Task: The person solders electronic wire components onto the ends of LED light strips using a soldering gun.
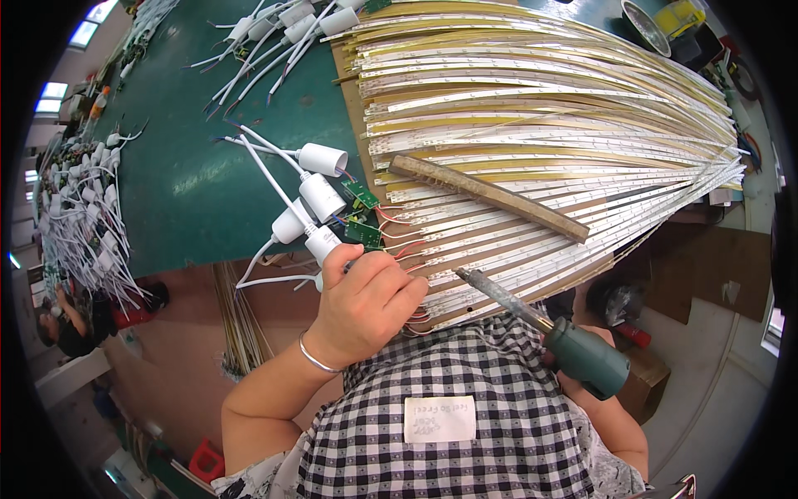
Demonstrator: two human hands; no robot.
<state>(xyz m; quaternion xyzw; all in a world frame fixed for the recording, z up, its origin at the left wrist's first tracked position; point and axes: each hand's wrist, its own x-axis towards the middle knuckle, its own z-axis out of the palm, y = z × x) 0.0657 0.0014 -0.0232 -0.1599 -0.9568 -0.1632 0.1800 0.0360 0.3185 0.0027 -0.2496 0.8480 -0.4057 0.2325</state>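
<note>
A view looking down from a person's head onto a dark green work table (191, 183). Near the centre of the picture, the left hand (366, 303) is curled shut around a white plastic cylindrical driver housing (322, 244), with a white cable trailing from it toward nine o'clock. A thin silver bangle (316, 358) circles that wrist.

At about four o'clock from the left hand, the right hand (582, 391) is mostly hidden behind a soldering iron with a dark green handle (586, 358), which it grips. The iron's grey metal shaft points toward ten o'clock, its tip close to the left hand's fingers, just beside the ends of the strips.

At twelve o'clock from the left hand lie three more white housings and small green circuit boards (361, 195) with red and white wires. From there toward two o'clock a large fan of white and yellow flexible light strips (540, 108) spreads over the table, with a brown wooden bar (489, 198) lying across it. Heaps of white housings (83, 200) fill the table's nine o'clock edge. The person wears a black and white checked apron (465, 391) with a white label.
</note>
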